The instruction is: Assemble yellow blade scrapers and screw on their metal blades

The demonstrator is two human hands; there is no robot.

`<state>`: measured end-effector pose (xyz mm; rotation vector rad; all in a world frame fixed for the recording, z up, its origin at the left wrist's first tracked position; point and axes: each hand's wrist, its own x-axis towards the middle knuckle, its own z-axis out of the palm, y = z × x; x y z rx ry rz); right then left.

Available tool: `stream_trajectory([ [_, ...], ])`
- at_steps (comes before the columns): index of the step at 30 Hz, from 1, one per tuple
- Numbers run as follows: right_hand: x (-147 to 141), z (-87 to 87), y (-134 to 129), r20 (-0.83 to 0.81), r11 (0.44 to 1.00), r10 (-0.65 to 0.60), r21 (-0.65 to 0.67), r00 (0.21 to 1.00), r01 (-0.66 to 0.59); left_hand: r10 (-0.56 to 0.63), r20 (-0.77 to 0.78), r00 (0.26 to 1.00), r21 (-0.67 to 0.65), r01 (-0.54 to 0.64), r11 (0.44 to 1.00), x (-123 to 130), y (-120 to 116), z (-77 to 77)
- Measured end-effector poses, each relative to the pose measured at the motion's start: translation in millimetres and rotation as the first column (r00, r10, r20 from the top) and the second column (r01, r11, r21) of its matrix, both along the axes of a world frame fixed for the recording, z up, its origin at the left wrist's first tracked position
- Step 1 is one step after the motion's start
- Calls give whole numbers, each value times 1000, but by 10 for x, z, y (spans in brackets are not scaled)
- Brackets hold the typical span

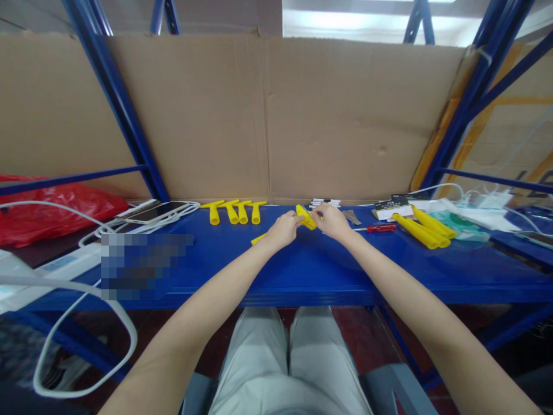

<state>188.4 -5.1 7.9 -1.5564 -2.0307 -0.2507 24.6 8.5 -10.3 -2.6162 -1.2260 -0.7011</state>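
Note:
Over the middle of the blue table (298,282), my left hand (284,229) is closed on the near left side of a yellow plastic piece (306,217). The fingers of my right hand (332,222) are pinched together at the piece's right edge; whether they hold something small cannot be made out. A yellow handle end (258,238) shows from behind my left wrist. Just right of my right hand lies a screwdriver (380,228) with a red handle.
Several yellow T-shaped pieces (233,214) stand along the back left. Yellow tubes (417,230) lie at the right beside small boxes (391,208). A phone (158,212), white cables and a red bag (56,210) are at the left. Cardboard (268,121) closes the back.

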Motion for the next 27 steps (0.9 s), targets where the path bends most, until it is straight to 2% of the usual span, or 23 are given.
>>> stream_trajectory([
  [2, 62, -14, 80, -192, 1000, 7, -23, 981, -11, -21, 12, 1000, 11, 20, 1000, -4, 14, -3],
  [3, 85, -26, 113, -298, 996, 7, -83, 955, -33, -36, 18, 999, 15, 36, 999, -5, 24, -8],
  [6, 120, -73, 166, -588, 938, -26, -294, 808, -183, -98, 30, 995, 29, 97, 995, -5, 57, -34],
  [9, 118, -103, 165, -756, 880, -50, -342, 652, -329, -148, 30, 989, 45, 146, 988, -7, 80, -50],
  [14, 132, -81, 109, -861, 844, -47, -305, 506, -441, -194, 9, 981, 76, 193, 978, -29, 89, -42],
  [18, 160, -49, 67, -902, 824, -81, -300, 424, -480, -236, 12, 972, 114, 233, 966, -49, 99, -45],
  [22, 158, -40, 60, -919, 804, -100, -300, 382, -513, -249, 30, 968, 146, 242, 959, -58, 118, -66],
  [27, 141, -44, 61, -925, 794, -96, -295, 368, -532, -267, 26, 963, 166, 259, 951, -64, 129, -75],
])
